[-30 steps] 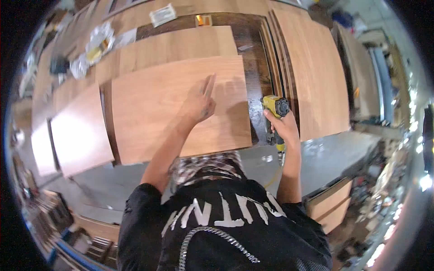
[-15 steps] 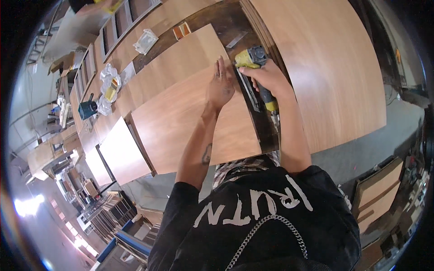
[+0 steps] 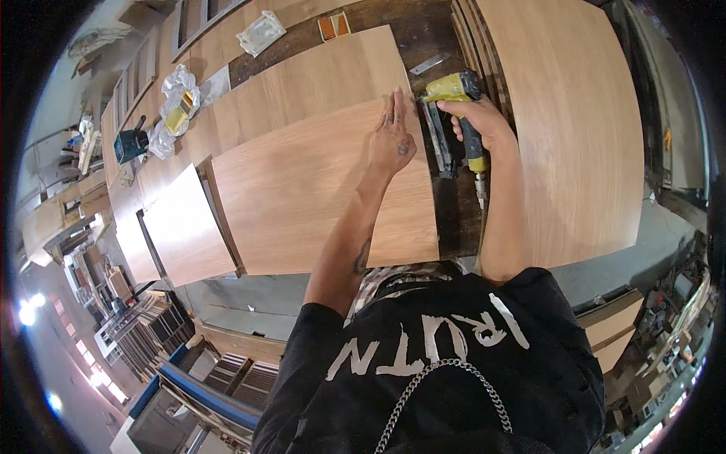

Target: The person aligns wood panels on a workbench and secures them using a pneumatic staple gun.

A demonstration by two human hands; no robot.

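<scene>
My left hand [image 3: 393, 144] lies flat, fingers stretched, on a light wood panel [image 3: 318, 197] near its right edge. That panel overlaps another wood sheet [image 3: 333, 72] behind it. In my right hand [image 3: 488, 121] is a yellow-green and black air nailer [image 3: 454, 87], gripped by its handle, with an air fitting [image 3: 481, 185] at the handle's lower end. Its nose points left toward the panel's edge, with a small gap seeming to show between them. The nailer's long magazine [image 3: 440, 140] hangs over the dark strip of bench [image 3: 461, 219] between the panels.
At right, a large wood panel [image 3: 575, 136] rests on stacked boards. Toward the back lie a small metal plate [image 3: 429, 63], an orange-and-white box [image 3: 334, 27] and a white plastic tray [image 3: 261, 33]. A crumpled plastic bag [image 3: 178, 98] and a dark green power tool [image 3: 131, 141] are at left.
The whole view has shifted, carrying the bench and panels with it. The nailer's nose seems slightly farther from the panel edge. A blurred figure at the upper left is out of view.
</scene>
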